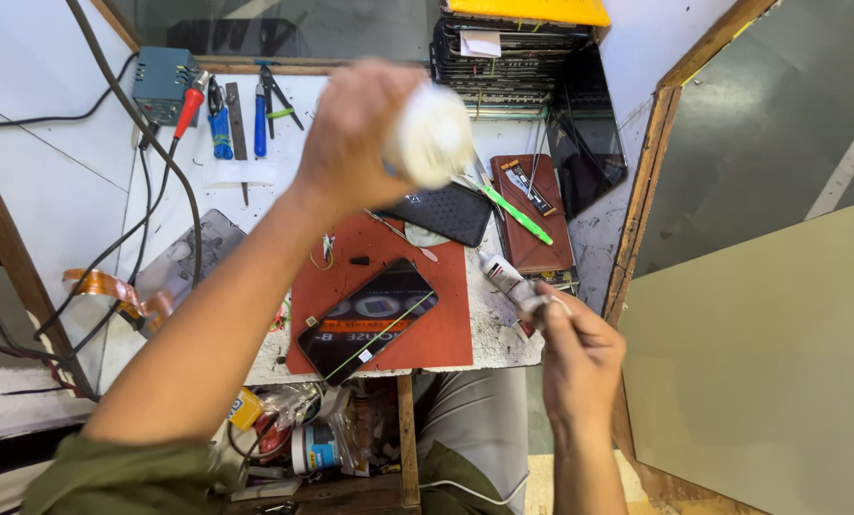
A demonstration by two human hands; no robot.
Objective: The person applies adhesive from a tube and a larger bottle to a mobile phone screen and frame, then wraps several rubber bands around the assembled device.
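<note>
White, round, blurred plastic container [433,133]: gripped in the closed left hand [355,133], raised above the counter [55,181], well clear of the work so its contents stay off the mat.

Small glue-type tube, white body with dark nozzle [511,283]: pinched in the closed fingers of the right hand [579,358] at the counter's front right edge, nozzle angled up and left, toward the mat.

Red-brown rectangular work mat [441,334]: flat at the counter's front centre, serving as the work surface.

Dark smartphone with glossy face [368,319]: lying diagonally on the mat, between the two hands, untouched; a thin pale strand crosses it.

Black textured flat case or panel [441,212]: at the mat's upper edge, partly under the raised container.

Green slim pry stick [514,212]: laid slantwise beside the black panel.

Brown rectangular pouch [532,229]: right of the stick, small tools resting on it.

Hand tools, red-handled screwdriver and blue-handled pliers [219,119]: ranged along the back, within reach.

Grey-blue box unit [163,81]: back left corner, cables trailing forward.

Stack of dark flat panels [503,57]: back right, stored upright-edge out.

Open drawer of clutter [312,443]: below the counter front.
</note>
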